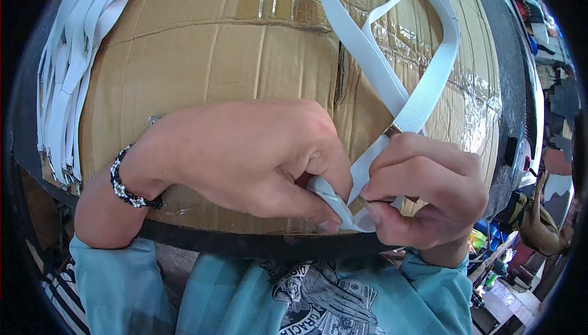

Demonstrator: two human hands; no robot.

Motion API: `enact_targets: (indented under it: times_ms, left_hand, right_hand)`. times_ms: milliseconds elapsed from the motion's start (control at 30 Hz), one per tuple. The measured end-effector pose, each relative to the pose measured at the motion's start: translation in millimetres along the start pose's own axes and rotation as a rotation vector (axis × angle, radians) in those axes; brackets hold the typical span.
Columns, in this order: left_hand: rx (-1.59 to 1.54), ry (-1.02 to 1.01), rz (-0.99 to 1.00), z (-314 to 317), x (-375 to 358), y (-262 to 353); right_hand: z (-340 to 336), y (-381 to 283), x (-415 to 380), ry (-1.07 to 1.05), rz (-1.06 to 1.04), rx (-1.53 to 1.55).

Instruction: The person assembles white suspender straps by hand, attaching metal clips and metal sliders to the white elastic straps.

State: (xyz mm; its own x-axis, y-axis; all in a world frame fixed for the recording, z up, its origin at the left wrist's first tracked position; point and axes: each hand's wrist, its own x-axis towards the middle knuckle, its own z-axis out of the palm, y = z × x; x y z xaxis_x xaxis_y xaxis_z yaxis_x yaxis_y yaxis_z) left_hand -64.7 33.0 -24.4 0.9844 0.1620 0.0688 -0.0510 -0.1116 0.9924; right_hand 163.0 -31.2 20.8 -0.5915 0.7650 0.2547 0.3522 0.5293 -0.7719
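Note:
A white elastic strap (429, 93) loops across the cardboard, and its near end runs down between my two hands. It looks like a pair of suspenders, with a small metal slider (392, 130) where the bands meet. My left hand (269, 163) is closed on a folded part of the strap, thumb and fingers pinching it near the table edge. Close beside it, my right hand (429, 191) pinches the band just below the slider. What lies inside my left palm is hidden. A beaded bracelet circles my left wrist.
A bundle of white straps with metal clips (76, 59) hangs over the left side of the table. Taped cardboard (208, 59) covers the dark tabletop. A small metal piece (152, 120) shows behind my left wrist. Another person's arm (539, 212) appears at far right.

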Motion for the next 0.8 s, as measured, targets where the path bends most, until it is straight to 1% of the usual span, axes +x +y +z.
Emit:
enact_targets:
  times_ms: [200, 267, 333, 400, 467, 533, 600, 700, 800]
  left_hand:
    - [-0.054, 0.023, 0.008, -1, -1, 1]
    - [-0.029, 0.013, 0.010, -2, -1, 1]
    - [-0.026, 0.000, -0.045, -3, -2, 3]
    - [-0.019, 0.000, -0.057, -3, -1, 4]
    - [-0.013, 0.015, -0.025, 1, -1, 0]
    - [-0.020, -0.015, -0.034, 3, -2, 1]
    - [-0.059, -0.028, -0.039, 2, -2, 0]
    - [-0.114, -0.016, -0.044, 2, -2, 0]
    - [-0.067, -0.005, -0.045, 1, -2, 2]
  right_hand:
    - [12, -1, 1, 0.042, -0.074, 0.090]
    - [13, 0, 1, 0.030, -0.086, 0.061]
    - [13, 1, 1, 0.020, -0.098, 0.019]
    - [12, 0, 1, 0.016, -0.097, -0.030]
    - [11, -1, -1, 0.000, -0.075, -0.079]
    - [6, 1, -3, -0.046, -0.045, -0.129]
    - [4, 1, -2, -0.023, -0.034, -0.108]
    - [11, -6, 2, 0.097, -0.054, 0.023]
    - [18, -7, 3, 0.112, -0.078, 0.060]
